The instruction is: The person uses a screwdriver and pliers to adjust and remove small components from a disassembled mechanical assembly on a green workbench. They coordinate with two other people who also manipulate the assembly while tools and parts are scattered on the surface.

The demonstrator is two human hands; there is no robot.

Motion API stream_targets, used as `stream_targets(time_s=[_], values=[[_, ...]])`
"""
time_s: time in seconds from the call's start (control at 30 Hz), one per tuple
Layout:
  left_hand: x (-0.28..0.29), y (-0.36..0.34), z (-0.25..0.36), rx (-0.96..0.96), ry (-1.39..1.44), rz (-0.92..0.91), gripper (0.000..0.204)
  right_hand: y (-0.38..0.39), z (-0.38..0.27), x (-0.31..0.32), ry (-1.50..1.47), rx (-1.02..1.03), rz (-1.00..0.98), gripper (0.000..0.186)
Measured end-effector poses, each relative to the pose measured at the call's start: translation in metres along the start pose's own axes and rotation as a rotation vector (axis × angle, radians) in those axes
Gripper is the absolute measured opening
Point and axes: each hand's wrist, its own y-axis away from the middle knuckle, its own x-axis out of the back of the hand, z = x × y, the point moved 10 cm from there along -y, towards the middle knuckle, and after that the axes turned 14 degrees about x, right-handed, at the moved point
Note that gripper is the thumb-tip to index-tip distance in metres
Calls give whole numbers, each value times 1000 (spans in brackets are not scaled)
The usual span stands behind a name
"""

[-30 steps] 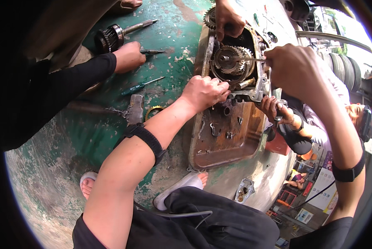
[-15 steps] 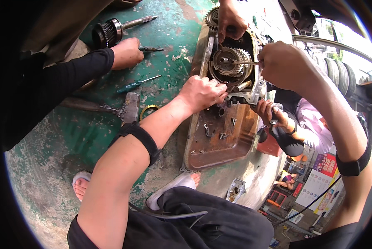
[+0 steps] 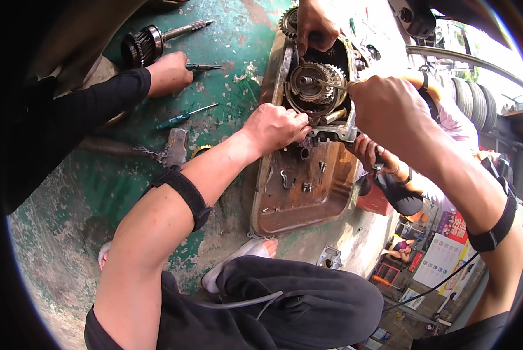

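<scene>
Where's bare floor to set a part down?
Free: green floor between the gear shaft and rusty tray, also this side of the hammer, left of your left forearm. Crowded: the gear housing, ringed by your left hand, right hand and other people's hands.

At right, a red sign (image 3: 457, 227) bears large characters; the adjoining white poster (image 3: 438, 263) carries print too small to read.

Hammer (image 3: 175, 147) seen lying on worn green floor (image 3: 107, 192); screwdriver (image 3: 174, 120), blue-green handle, noted just beside its head. Tyres (image 3: 474, 105) ranged in a row at far right. Multicoloured poster (image 3: 445, 263) observed at lower right.
</scene>
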Motion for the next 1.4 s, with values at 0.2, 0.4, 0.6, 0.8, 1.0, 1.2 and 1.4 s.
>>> stream_targets(time_s=[0.2, 0.4, 0.6, 0.8, 1.0, 1.2, 1.4], values=[[1, 0, 1, 29, 22, -2, 28, 5, 25, 1, -136, -80, 119, 22], [1, -1, -4, 55, 19, 67, 30, -3, 27, -15, -430, -343, 140, 25], [1, 4, -6, 67, 55, 127, 29, -4, 54, -24, -464, -266, 77, 21], [0, 5, -5, 54, 13, 109, 27, 6, 51, -3, -356, -197, 93, 21], [-2, 5, -5, 85, -26, 80, 26, -8, 25, 11, -36, -202, -168, 23], [-3, 5, -8, 135, 7, 60, 25, -8, 16, -13, -155, -216, -187, 21], [-2, 4, -9, 165, 70, 48, 26, -2, 34, -27, -59, -222, -207, 19]])
